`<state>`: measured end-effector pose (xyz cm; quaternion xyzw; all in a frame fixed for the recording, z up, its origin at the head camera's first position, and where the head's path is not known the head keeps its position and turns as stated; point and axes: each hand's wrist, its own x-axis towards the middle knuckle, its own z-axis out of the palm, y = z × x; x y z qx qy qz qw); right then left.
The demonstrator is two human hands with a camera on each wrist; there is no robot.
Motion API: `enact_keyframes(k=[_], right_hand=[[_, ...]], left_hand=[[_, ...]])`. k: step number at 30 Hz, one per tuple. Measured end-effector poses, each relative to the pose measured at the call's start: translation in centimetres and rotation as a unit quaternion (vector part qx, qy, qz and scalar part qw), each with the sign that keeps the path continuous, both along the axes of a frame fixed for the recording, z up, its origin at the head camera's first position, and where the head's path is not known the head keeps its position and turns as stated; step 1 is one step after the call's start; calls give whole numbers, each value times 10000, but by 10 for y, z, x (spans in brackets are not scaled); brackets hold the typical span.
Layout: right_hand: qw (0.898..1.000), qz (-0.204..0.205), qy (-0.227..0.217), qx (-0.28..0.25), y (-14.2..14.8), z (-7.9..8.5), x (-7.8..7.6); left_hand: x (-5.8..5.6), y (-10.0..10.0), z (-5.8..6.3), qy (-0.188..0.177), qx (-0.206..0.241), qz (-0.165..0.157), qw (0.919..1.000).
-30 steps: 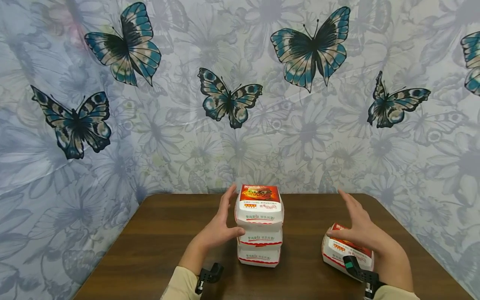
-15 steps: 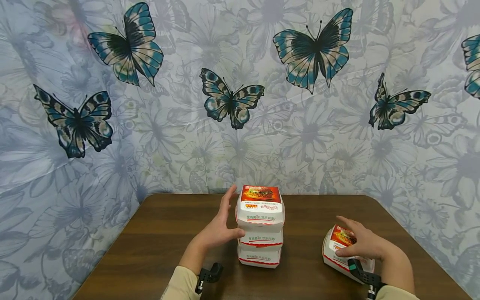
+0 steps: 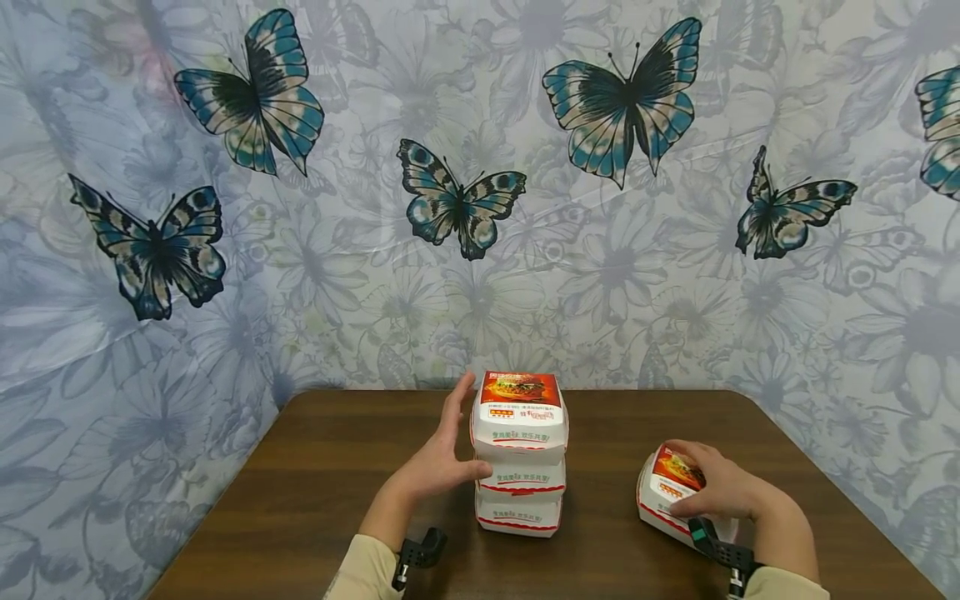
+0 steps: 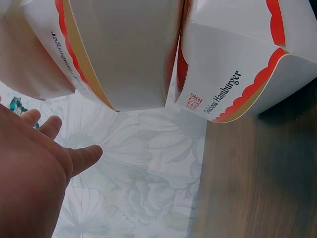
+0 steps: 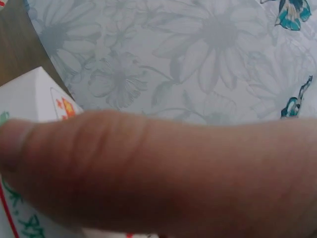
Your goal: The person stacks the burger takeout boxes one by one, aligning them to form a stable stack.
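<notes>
Three white paper hamburger boxes are stacked in the middle of the table; the top box (image 3: pixel 519 432) shows a red burger picture on its lid. My left hand (image 3: pixel 431 467) is at the stack's left side, fingers extended and thumb towards the front. In the left wrist view, its fingers (image 4: pixel 81 158) appear apart from the boxes' printed sides. To the right, another hamburger box (image 3: pixel 657 498) stands at an angle. My right hand (image 3: pixel 723 487) grips it from above, thumb on the near side. The right thumb (image 5: pixel 99 163) covers much of that box in the right wrist view.
The brown wooden table (image 3: pixel 322 500) extends to a patterned cloth backdrop (image 3: pixel 615 283) with butterflies. Bare tabletop lies between the stack and the right-hand box, and also left of the left arm. Dark wrist-camera mounts (image 3: pixel 423 550) sit on both wrists.
My right hand has come down from above the single box and now grips it. That box has shifted slightly left. The left hand and the stack stay in place.
</notes>
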<state>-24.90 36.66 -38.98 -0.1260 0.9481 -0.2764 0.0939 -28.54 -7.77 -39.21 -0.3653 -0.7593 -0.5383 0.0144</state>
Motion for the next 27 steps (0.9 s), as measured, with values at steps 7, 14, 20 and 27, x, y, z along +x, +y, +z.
enact_keyframes(k=[7,14,20,27], right_hand=[[9992,-37,403,-42,-15,-10,-8],[9945,-234,1025,-41,-30,-19,-17],[9903,-478,1299,-152,-47,-27,-24],[9918,-327,1228,-106,-58,-26,-26]], left_hand=[[1,1,-1,49,23,-2,10000],[3,2,1,256,62,44,9996],[3,2,1,198,37,78,9998],[3,2,0,121,46,33,9999]])
